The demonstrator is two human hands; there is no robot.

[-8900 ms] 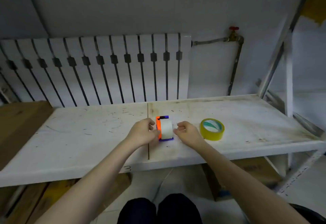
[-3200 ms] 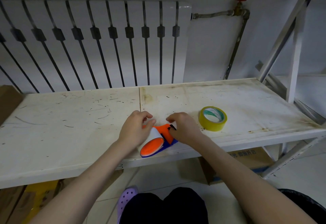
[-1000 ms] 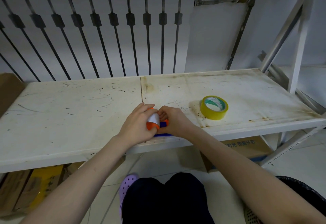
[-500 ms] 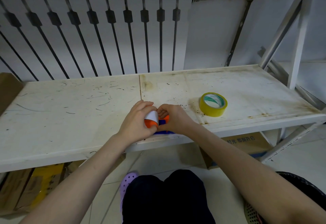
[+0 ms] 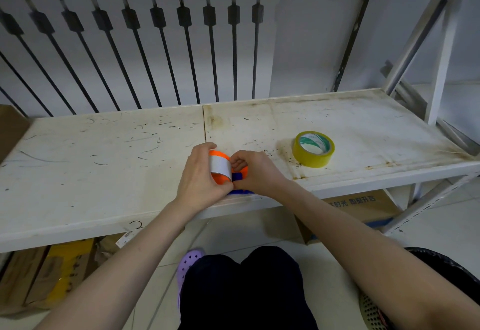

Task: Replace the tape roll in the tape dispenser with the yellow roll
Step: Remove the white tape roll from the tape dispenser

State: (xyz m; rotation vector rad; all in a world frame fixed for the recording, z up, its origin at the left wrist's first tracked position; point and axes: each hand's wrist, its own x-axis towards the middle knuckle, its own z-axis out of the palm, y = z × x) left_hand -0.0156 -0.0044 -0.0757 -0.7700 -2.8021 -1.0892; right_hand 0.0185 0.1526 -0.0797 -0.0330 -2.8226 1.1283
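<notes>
The orange and blue tape dispenser (image 5: 240,177) sits near the front edge of the white shelf (image 5: 104,153), mostly covered by both hands. A white tape roll (image 5: 220,165) on an orange hub shows between them. My left hand (image 5: 201,176) wraps around the roll from the left. From the right, my right hand (image 5: 255,174) grips the dispenser's blue body, fingers curled against the roll. The yellow tape roll (image 5: 313,149) lies flat on the shelf to the right, a hand's width from my right hand, untouched.
A radiator with dark bars (image 5: 145,31) stands behind the shelf. A pipe (image 5: 349,33) runs down the wall. The rack's upright (image 5: 441,52) rises at the right. Cardboard boxes (image 5: 363,207) sit under the shelf, and a black bin (image 5: 441,259) is at my lower right.
Over the last second the roll has come up a little in my left hand, showing more of its white face and orange hub. Both hands stay closed around the dispenser in the same spot.
</notes>
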